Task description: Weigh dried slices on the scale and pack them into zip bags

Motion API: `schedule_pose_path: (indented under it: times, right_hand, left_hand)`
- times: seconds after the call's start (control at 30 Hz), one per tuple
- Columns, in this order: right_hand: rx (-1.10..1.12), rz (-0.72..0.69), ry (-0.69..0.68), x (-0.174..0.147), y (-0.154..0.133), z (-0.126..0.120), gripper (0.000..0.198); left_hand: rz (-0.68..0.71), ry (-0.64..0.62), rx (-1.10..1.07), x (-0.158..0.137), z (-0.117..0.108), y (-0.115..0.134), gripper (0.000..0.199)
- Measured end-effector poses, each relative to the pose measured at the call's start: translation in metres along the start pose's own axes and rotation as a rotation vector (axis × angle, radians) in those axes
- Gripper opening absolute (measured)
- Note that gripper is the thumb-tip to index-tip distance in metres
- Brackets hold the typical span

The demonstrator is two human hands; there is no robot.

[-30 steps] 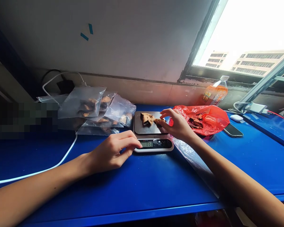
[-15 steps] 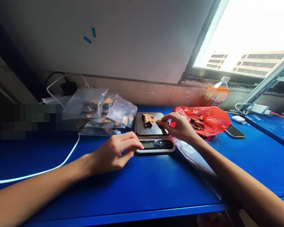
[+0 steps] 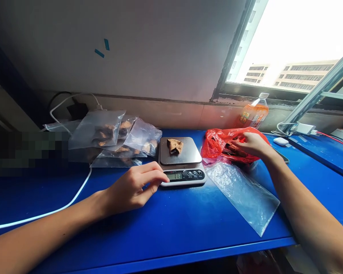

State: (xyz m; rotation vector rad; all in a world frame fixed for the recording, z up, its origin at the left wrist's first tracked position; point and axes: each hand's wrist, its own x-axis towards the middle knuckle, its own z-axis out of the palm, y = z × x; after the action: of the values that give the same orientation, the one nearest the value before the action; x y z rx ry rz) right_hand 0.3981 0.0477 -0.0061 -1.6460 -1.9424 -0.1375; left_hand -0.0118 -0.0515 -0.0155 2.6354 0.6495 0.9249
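Note:
A digital scale (image 3: 198, 166) carries one brown, curled dried piece (image 3: 175, 146) on its steel plate. At the scale's front left corner, my left hand (image 3: 140, 182) is closed, its fingertips against the edge beside the lit display. My right hand (image 3: 253, 144) reaches over the red plastic bag (image 3: 213, 142) with its fingers bent together among dark brown dried pieces (image 3: 231, 148). What those fingertips hold, if anything, is hidden. A flat clear plastic bag (image 3: 246, 198) lies in front of the red one.
Several clear bags of brown pieces (image 3: 103, 129) are piled left of the scale. Behind the red bag stands an orange drink bottle (image 3: 254, 110). A white cable (image 3: 74, 199) crosses the blue table (image 3: 171, 224) at left; a charger (image 3: 304, 128) and white case (image 3: 280, 141) sit right.
My right hand has moved right from the scale plate to the red bag, and the smaller brown piece it held has left the plate. My left hand stays at the scale.

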Motion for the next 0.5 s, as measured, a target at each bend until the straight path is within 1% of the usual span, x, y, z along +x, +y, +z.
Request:
schedule_pose_path:
  times: [0.03, 0.07, 0.1, 0.17, 0.23, 0.37, 0.43, 0.5]
  right_hand:
    - [-0.019, 0.011, -0.017, 0.003, -0.001, 0.01, 0.031]
    - [-0.018, 0.021, -0.085, 0.006, -0.002, 0.019, 0.032]
    - [-0.012, 0.034, -0.118, 0.008, -0.004, 0.026, 0.033]
    - [-0.007, 0.051, -0.15, 0.01, -0.005, 0.034, 0.033]
    - [-0.008, 0.071, -0.127, 0.011, -0.003, 0.035, 0.03]
    - [0.011, 0.119, -0.037, 0.013, 0.002, 0.027, 0.024]
    - [0.153, 0.134, 0.017, 0.015, -0.001, 0.023, 0.026]
    - [0.381, 0.149, 0.066, 0.015, -0.006, 0.019, 0.03]
  left_hand:
    - [0.0, -0.003, 0.0, 0.0, 0.0, 0.0, 0.024]
    - [-0.002, -0.009, -0.001, -0.001, 0.0, -0.001, 0.024]
    - [-0.005, -0.015, -0.004, -0.001, 0.0, -0.001, 0.024]
    - [-0.02, -0.024, -0.01, -0.002, 0.0, -0.001, 0.024]
    - [-0.024, -0.014, -0.015, -0.002, 0.0, -0.001, 0.024]
    - [0.008, -0.008, -0.026, -0.003, 0.001, -0.003, 0.023]
    - [0.019, -0.006, -0.03, -0.003, 0.002, -0.004, 0.023]
    - [0.024, 0.007, -0.035, -0.003, 0.002, -0.005, 0.022]
